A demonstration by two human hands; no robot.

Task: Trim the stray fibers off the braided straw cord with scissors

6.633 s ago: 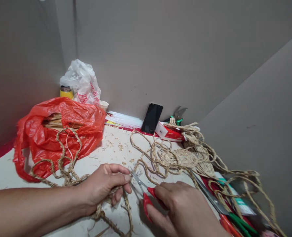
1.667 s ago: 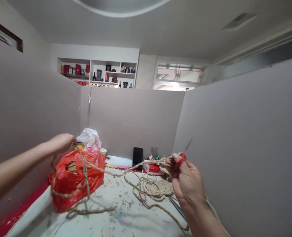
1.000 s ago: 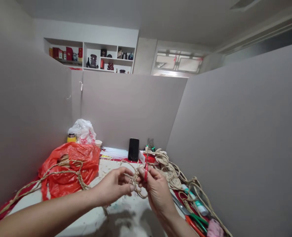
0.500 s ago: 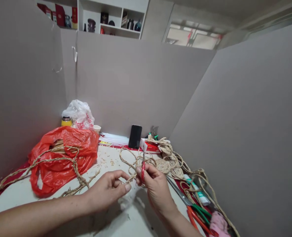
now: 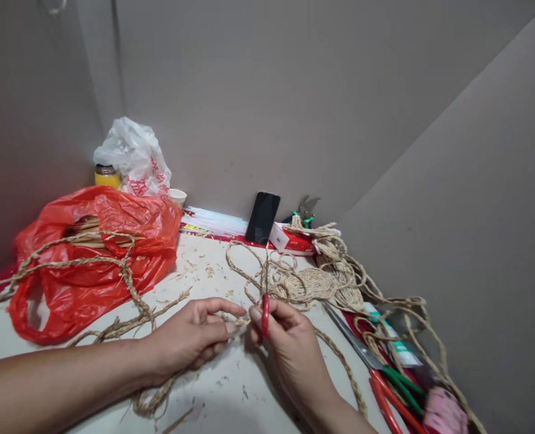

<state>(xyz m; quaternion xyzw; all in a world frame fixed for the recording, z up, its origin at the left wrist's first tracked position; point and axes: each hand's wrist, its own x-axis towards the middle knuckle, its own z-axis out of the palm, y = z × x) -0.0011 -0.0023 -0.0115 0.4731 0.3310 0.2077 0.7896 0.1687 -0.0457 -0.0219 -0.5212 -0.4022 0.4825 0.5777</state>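
My left hand (image 5: 190,337) pinches a braided straw rope (image 5: 132,289) near the middle of the white table (image 5: 231,404), fingers closed on it. My right hand (image 5: 290,346) is beside it, almost touching, closed around small red-handled scissors (image 5: 264,301) whose blades point up and away. The right fingers also touch the same rope end. The rope runs left over a red plastic bag (image 5: 96,259) and loops under my left wrist.
A coiled straw mat and tangled rope (image 5: 322,283) lie right of centre. A black phone (image 5: 262,217), green-handled pruners (image 5: 306,211), a white bag (image 5: 132,157), a yellow jar (image 5: 107,176) and a cup (image 5: 177,196) stand by the grey partition. Large scissors (image 5: 385,380) lie at right.
My hands came together from wide apart and lowered to the table with rope and scissors. The view tilted down from the shelves and ceiling to the table.
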